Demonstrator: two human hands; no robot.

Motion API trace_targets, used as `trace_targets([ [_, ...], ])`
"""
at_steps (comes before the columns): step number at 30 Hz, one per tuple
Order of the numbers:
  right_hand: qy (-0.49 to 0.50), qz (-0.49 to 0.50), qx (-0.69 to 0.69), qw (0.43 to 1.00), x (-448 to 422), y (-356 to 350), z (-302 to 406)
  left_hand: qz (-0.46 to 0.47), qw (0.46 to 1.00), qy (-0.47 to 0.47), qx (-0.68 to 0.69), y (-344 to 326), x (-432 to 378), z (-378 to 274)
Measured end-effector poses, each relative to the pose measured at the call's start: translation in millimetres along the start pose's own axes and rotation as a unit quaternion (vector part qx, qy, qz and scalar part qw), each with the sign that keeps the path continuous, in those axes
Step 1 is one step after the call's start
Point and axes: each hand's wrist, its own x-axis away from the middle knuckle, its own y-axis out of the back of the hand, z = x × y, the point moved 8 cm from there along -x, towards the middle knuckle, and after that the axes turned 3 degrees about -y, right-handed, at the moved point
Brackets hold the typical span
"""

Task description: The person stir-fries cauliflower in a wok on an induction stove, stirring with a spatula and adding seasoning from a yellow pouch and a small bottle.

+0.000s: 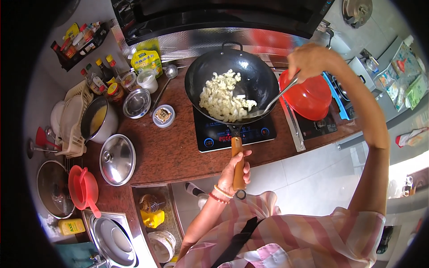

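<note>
My left hand (231, 174) grips the wooden handle (237, 167) of a black wok (201, 63). Beneath the wok is a black induction cooktop (201, 134) with lit red digits. Pale cauliflower florets (221, 97) lie heaped in the left and lower part of the wok. In my right hand (310, 62) is the metal shaft of a spatula (281, 93), slanting down to the left over the wok's right rim. Its blade is among the florets at the lower edge of the heap and looks blurred.
A red plastic basin (308, 97) stands right of the wok. Left on the counter are a ladle (164, 87), a lidded tub (164, 116), a steel lid (117, 159), a pot (100, 120) and sauce bottles (104, 72). A sink (114, 238) is at lower left; a range hood (218, 16) overhangs the back.
</note>
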Motion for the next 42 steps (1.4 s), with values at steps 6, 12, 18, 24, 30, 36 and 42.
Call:
trace_targets([
  [6, -0.002, -0.186, -0.001, 0.982, -31, -25, 90, -0.011, 1.000, -0.005, -0.004, 6, 3, -2],
  [12, -0.121, -0.143, -0.142, 0.972, -28, -22, 20, -0.007, 1.000, 0.001, -0.003, 4, 2, -3],
  [18, -0.105, -0.116, -0.067, 0.985, 24, -4, 28, -0.008, 1.000, -0.004, -0.007, 5, 2, -2],
  [24, 0.002, -0.117, 0.003, 0.993, 8, -25, 103, -0.010, 1.000, -0.008, 0.000, 14, 4, -3],
  [30, -0.085, -0.197, 0.067, 0.974, -72, -65, 125, -0.020, 1.000, -0.013, -0.016, 4, -1, -1],
  [36, -0.174, -0.199, -0.126, 0.956, -37, -31, 29, 0.011, 1.000, -0.008, 0.004, 5, -3, 0],
  [42, -0.151, -0.156, 0.003, 0.976, 47, -8, 38, 0.007, 1.000, -0.002, 0.007, 6, -1, 1],
])
